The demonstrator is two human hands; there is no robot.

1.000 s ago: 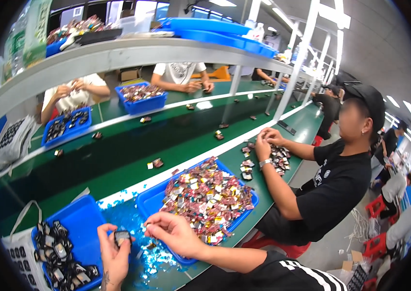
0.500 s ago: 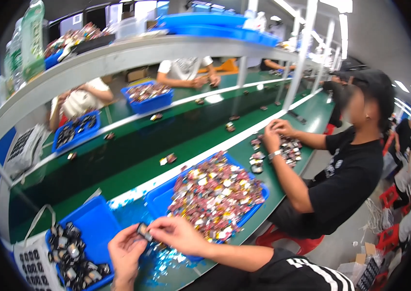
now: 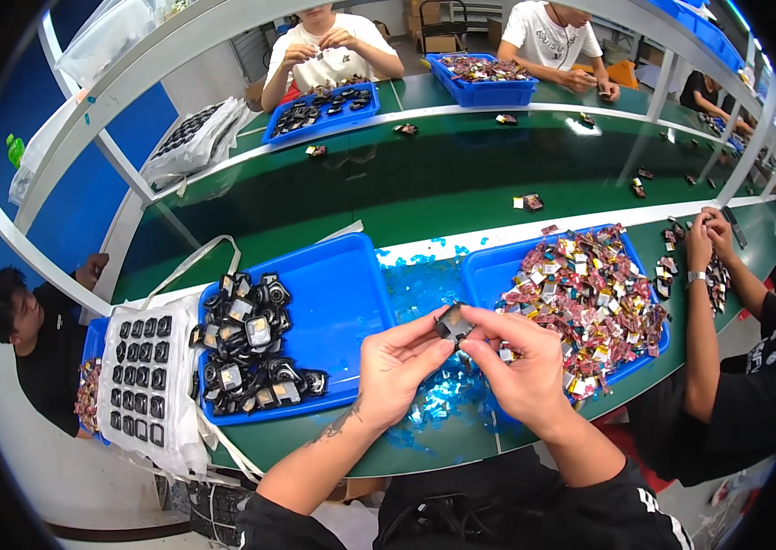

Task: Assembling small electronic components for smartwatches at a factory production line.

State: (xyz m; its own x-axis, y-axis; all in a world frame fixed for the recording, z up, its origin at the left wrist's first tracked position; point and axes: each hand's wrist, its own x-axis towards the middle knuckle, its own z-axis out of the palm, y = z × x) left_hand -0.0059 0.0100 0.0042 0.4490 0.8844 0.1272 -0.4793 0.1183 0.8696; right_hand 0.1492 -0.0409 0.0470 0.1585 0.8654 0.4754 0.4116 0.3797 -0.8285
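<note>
My left hand (image 3: 399,365) and my right hand (image 3: 514,361) meet over the table edge, both pinching one small dark square part (image 3: 453,323) between their fingertips. Below them lies a scatter of blue film scraps (image 3: 424,284) on the green table. To the left stands a blue tray (image 3: 337,302) with a pile of black square parts (image 3: 250,344) in its left half. To the right a second blue tray (image 3: 490,271) is heaped with small multicoloured pieces (image 3: 589,293).
A white bag of black parts in rows (image 3: 145,376) lies left of the trays. A green conveyor belt (image 3: 424,188) runs behind. A person's hands (image 3: 704,238) work at my right; another person (image 3: 39,344) sits at left. Two people sit across behind blue trays (image 3: 484,78).
The view has swung down and to the left. My hands have come together at the centre, and the dark part is now held by both hands rather than the left alone.
</note>
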